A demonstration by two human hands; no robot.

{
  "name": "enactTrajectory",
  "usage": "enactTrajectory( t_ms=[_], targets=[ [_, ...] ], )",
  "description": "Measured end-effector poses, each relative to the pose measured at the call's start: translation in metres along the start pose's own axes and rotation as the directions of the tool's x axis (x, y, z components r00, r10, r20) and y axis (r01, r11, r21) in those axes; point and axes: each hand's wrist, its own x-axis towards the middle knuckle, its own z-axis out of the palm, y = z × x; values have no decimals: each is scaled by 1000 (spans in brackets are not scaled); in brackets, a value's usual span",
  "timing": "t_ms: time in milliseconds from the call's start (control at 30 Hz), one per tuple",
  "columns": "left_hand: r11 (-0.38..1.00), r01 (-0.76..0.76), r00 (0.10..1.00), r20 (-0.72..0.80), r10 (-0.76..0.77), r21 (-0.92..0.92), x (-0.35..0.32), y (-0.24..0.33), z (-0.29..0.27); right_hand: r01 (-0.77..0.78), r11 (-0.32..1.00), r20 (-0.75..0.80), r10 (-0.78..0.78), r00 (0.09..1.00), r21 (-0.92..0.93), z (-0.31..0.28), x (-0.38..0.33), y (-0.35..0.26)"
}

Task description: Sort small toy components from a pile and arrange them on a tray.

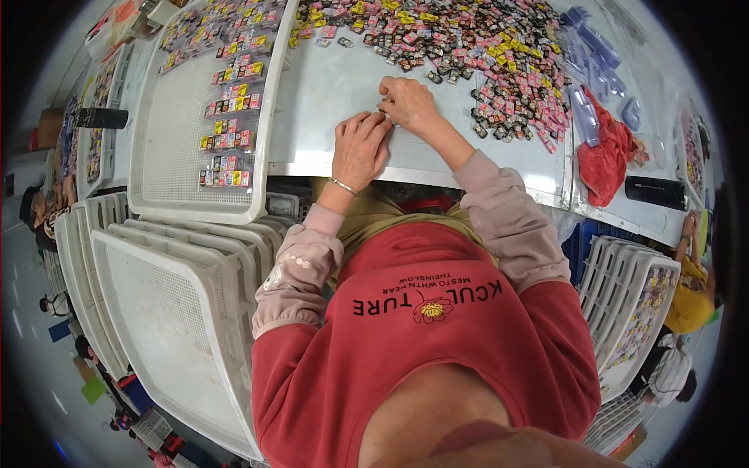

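My left hand (361, 148), with a bracelet at its wrist, and my right hand (409, 103) meet over the bare metal tabletop (312, 101) near its front edge. The fingers of both are bent and pinched together at one spot. Whatever lies between the fingertips is too small and too covered to name. Just beyond my hands spreads a big pile of small flat pieces (468, 47) in pink, black and yellow. To the left, a white perforated tray (175, 156) carries clear packs of such pieces (226, 173) along its right side.
Empty-looking clear plastic cases (601, 54) lie at the far right, beside a crumpled red cloth (599, 152) and a black cylinder (655, 192). Stacked white trays (156, 288) stand close at my left, more (624, 312) at my right. Other people are at the room's sides.
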Motion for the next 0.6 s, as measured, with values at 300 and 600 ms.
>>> enactTrajectory(
  t_ms=[300,600],
  targets=[
    [1000,5,1000,-7,-5,-24,0,-2,-1,194,921,-190,-135,973,338,2,4,18],
    [999,-11,1000,6,11,-34,2,0,-2,305,952,-120,-299,947,31,8,-4,17]
  ],
)
